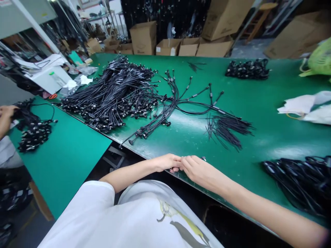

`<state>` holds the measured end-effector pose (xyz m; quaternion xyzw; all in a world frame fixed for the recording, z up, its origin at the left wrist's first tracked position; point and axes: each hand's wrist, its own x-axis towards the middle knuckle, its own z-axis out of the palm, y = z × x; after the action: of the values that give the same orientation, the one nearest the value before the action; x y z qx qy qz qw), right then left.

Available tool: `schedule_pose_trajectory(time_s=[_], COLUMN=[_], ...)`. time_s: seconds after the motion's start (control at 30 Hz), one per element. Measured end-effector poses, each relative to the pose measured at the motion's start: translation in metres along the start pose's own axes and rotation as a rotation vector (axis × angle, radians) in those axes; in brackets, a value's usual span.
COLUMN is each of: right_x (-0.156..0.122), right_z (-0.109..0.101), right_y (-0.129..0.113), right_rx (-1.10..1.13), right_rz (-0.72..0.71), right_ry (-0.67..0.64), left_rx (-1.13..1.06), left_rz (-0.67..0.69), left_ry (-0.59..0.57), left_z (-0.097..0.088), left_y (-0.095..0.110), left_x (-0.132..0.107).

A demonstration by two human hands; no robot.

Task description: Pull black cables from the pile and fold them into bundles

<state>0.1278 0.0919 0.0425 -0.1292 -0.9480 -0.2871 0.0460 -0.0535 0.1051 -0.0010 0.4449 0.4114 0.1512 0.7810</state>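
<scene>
Head view:
1. My left hand (167, 163) and right hand (200, 171) are meeting above the edge of the green workbench (261, 137), with a small dark piece (204, 158) showing at my right fingertips; I cannot tell whether I am gripping it.
2. Black cable harnesses (111, 93) are lying beyond that edge; a slipping pinch could be dropping the piece among them.

The left hand (167, 162) and right hand (199, 171) meet at the front edge of the green worktop (261, 134), a small dark piece (204, 158) showing just past the right fingers (192, 162). Heaps of black cables (111, 93) lie beyond them, and another bundle (294, 182) sits beside the right forearm (258, 206) — at far left, a co-worker's hand (6, 112) touches more cables (33, 134).
</scene>
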Motion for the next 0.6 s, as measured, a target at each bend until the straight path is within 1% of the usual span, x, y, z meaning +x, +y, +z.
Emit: schedule_pose_trajectory(time_s=[0.1,0.13,0.2,0.23,0.3,0.37,0.43,0.5,0.57,0.6], right_x=[0.003,0.003,0.003,0.004,0.007,0.011,0.014,0.012,0.006,0.003], right_z=[0.002,0.005,0.012,0.017,0.024,0.029,0.032,0.037,0.042,0.043], right_y=[-0.001,0.0,0.002,0.005,0.009,0.01,0.006,0.001,0.001,0.002], right_rx=[-0.016,-0.007,0.047,0.099,0.242,0.417,0.61,0.831,1.014,1.056], right_rz=[-0.046,-0.032,0.059,0.135,0.336,0.583,0.832,1.003,1.081,1.102], right_ry=[-0.039,-0.047,-0.018,0.011,0.065,0.099,0.156,0.207,0.196,0.18], left_rx=[-0.047,-0.061,-0.113,-0.155,-0.266,-0.355,-0.367,-0.245,0.016,0.165], left_rz=[-0.021,-0.015,0.041,0.088,0.191,0.262,0.321,0.426,0.569,0.624], left_ry=[0.046,0.06,0.08,0.092,0.14,0.226,0.308,0.374,0.395,0.379], left_z=[0.008,0.012,0.017,0.019,0.019,0.015,0.01,0.004,0.0,0.0], left_y=[-0.001,0.0,0.002,0.004,0.009,0.014,0.021,0.029,0.034,0.035], left_x=[0.002,0.003,0.005,0.006,0.01,0.014,0.015,0.01,0.001,-0.004])
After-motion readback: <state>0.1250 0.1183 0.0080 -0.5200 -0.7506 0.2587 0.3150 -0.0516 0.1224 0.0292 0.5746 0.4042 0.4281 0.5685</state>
